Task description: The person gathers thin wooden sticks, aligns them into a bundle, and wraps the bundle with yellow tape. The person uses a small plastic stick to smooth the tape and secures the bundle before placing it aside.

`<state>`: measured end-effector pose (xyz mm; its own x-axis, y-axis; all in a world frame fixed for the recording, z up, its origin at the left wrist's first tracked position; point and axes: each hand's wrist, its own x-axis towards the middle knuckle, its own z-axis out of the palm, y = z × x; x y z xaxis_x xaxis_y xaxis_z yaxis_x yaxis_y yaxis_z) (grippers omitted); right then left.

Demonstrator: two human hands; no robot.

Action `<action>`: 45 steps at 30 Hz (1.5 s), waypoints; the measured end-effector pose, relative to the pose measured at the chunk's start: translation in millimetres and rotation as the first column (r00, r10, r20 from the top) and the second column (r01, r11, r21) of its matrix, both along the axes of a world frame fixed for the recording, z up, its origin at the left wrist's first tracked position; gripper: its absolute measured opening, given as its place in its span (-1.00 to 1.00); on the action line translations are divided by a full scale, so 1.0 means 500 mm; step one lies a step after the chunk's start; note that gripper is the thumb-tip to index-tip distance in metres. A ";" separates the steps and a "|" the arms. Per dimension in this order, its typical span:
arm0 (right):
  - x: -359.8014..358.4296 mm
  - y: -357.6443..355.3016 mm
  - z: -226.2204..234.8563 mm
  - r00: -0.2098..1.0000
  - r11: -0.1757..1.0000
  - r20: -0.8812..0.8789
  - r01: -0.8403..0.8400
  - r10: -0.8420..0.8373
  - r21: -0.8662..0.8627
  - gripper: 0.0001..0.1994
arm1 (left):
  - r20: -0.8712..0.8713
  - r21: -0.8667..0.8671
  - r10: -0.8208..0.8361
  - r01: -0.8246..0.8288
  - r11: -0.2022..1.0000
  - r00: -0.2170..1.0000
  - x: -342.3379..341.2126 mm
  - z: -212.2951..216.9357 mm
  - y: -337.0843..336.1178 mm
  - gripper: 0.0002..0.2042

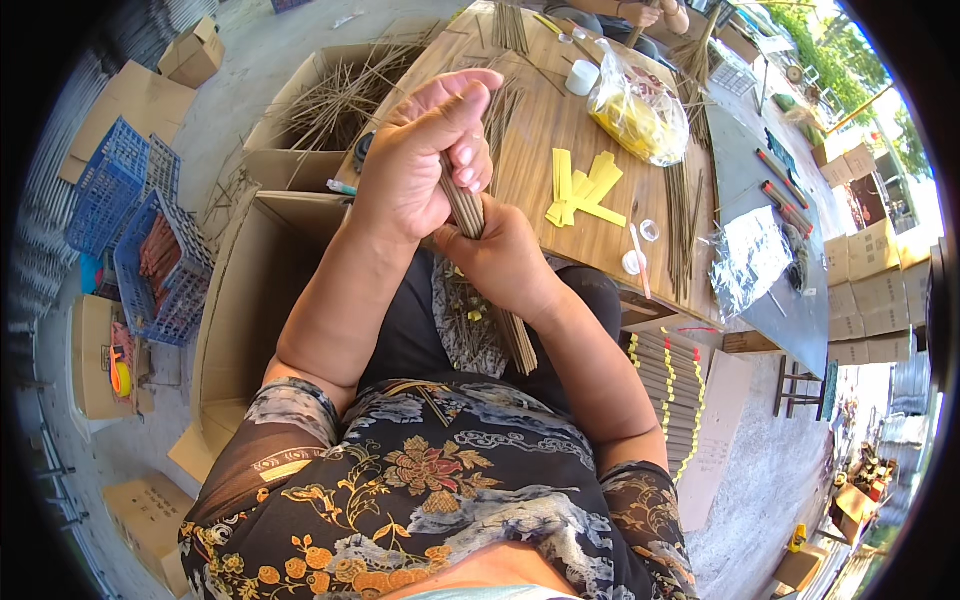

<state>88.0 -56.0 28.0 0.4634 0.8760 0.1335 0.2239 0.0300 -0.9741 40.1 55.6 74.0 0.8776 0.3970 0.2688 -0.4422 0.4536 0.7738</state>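
Note:
A bundle of thin brown sticks point(515, 340) slants over my lap, its lower end near my shirt. My right hand point(505, 262) is wrapped around its middle, with the thumb lying along the sticks. Higher up, my left hand point(420, 160) curls its lower fingers around the bundle's upper part, while the thumb and index finger point to the right. The top ends are hidden by the left hand. Stick scraps lie on the patterned cloth point(455, 320) across my lap.
Ahead stands a wooden table point(530, 130) with yellow strips point(585, 190), a plastic bag of yellow material point(640, 110), a white cup point(581, 77) and loose sticks. Cardboard boxes point(230, 300) and blue crates point(150, 260) stand left. Taped stick bundles point(665, 390) lie right. Another person's hands point(645, 12) work across the table.

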 end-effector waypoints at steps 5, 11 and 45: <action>-0.001 0.001 0.005 0.994 0.994 0.035 0.104 -0.103 -0.031 -0.89 | 0.142 -0.001 0.023 -0.023 1.000 0.990 -0.007 -0.010 0.011 -0.32; 0.008 0.004 -0.014 0.972 0.973 0.165 0.137 -0.169 0.188 -0.84 | -0.119 0.486 0.332 -0.236 0.841 0.936 -0.029 -0.084 -0.052 -0.31; 0.044 -0.113 -0.003 0.933 0.955 0.297 0.125 -0.205 0.269 -0.86 | 0.209 0.770 0.458 -0.434 0.467 0.864 -0.056 0.062 -0.100 -0.82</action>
<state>110.0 -112.5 26.7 0.4960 0.7129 0.4957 0.5427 0.1911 -0.8179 12.0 5.8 104.8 0.6546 0.3846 0.6509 -0.3812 -0.5756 0.7235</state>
